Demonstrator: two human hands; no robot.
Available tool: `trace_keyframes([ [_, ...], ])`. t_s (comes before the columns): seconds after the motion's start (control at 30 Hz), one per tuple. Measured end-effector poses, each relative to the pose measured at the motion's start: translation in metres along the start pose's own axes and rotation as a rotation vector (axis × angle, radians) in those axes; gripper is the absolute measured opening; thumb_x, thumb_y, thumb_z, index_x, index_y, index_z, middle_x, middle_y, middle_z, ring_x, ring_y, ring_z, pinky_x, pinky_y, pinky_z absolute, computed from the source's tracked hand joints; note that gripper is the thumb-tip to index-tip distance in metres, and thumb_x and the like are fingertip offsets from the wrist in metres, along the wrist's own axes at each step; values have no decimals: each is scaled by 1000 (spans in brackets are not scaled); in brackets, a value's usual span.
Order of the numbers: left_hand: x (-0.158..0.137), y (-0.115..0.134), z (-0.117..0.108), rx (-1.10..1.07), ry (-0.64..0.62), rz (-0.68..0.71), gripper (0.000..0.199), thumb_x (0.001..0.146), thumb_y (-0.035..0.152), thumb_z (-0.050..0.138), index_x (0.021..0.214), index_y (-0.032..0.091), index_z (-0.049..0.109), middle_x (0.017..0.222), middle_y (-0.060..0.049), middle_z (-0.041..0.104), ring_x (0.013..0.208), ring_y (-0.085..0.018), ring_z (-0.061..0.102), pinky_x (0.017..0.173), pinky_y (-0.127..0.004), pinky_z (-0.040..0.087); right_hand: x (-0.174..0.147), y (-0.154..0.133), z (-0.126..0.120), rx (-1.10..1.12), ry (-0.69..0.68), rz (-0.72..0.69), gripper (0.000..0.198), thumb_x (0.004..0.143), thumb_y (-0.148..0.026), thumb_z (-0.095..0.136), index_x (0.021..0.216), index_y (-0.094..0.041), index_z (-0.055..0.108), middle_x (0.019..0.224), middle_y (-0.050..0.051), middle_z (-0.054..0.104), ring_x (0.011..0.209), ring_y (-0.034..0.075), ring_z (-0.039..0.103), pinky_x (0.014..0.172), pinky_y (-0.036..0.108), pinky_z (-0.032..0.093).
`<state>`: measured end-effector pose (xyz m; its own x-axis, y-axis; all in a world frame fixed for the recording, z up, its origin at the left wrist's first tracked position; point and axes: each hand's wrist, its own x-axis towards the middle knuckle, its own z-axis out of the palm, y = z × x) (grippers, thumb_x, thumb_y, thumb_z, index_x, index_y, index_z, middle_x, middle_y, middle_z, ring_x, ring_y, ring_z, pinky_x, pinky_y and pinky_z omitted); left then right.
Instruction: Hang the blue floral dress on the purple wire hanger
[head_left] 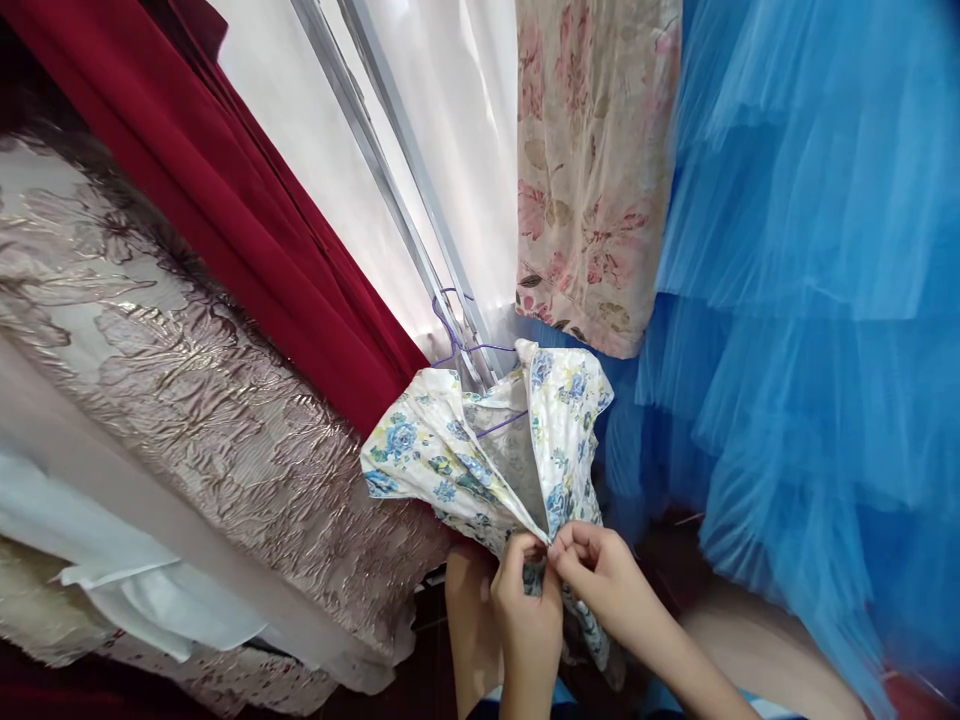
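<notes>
A white dress with blue and yellow flowers (431, 440) hangs on a thin purple wire hanger (452, 335). Its opening is spread into a V, with edges that look like a zipper (534, 440), and the grey lining shows inside. At the bottom of the V, my left hand (527, 600) is closed, pinching the fabric of one edge. Right beside it, my right hand (596, 570) pinches the meeting point of the two edges. Any zipper pull there is hidden by the fingertips. The lower part of the dress falls behind my hands.
On the left hang a dark red cloth (247, 230) and a pinkish brocade garment (187, 400). A blue tulle dress (795, 280) fills the right side. Above hangs a pink floral garment (592, 180). Metal bars (390, 170) run between white curtains. My bare legs are below.
</notes>
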<state>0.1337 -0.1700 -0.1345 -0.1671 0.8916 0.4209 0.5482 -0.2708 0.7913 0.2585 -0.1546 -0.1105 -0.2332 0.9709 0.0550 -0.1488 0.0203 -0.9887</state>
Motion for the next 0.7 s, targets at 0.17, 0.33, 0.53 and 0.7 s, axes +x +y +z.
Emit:
trace_keyframes([
  [0.17, 0, 4, 0, -61, -1, 61, 11, 89, 24, 60, 79, 19, 57, 73, -1, 61, 72, -16, 60, 70, -25, 46, 2, 4, -3, 68, 4, 13, 20, 85, -28, 56, 68, -18, 56, 48, -6, 43, 45, 9, 36, 46, 23, 24],
  [0.33, 2, 8, -5, -103, -62, 36, 17, 89, 20, 57, 72, 19, 53, 70, 0, 58, 68, -15, 58, 69, -23, 45, 16, -12, -1, 75, 10, -13, 34, 89, -41, 59, 63, -18, 54, 42, -6, 45, 39, 8, 34, 43, 22, 25],
  [0.53, 0, 6, -4, -39, -148, 0, 16, 88, 16, 55, 73, 18, 51, 71, -1, 55, 69, -15, 56, 66, -23, 44, 91, -76, 9, 116, 98, -179, 32, 85, -43, 63, 68, -15, 63, 39, -6, 46, 35, 7, 34, 40, 22, 24],
  [0.7, -5, 4, 3, -5, -203, 9, 15, 88, 14, 52, 74, 18, 50, 75, -2, 55, 70, -15, 56, 66, -23, 43, 147, -132, 23, 198, 100, -324, 28, 87, -32, 59, 69, -11, 63, 43, -7, 46, 38, 4, 32, 41, 20, 22],
])
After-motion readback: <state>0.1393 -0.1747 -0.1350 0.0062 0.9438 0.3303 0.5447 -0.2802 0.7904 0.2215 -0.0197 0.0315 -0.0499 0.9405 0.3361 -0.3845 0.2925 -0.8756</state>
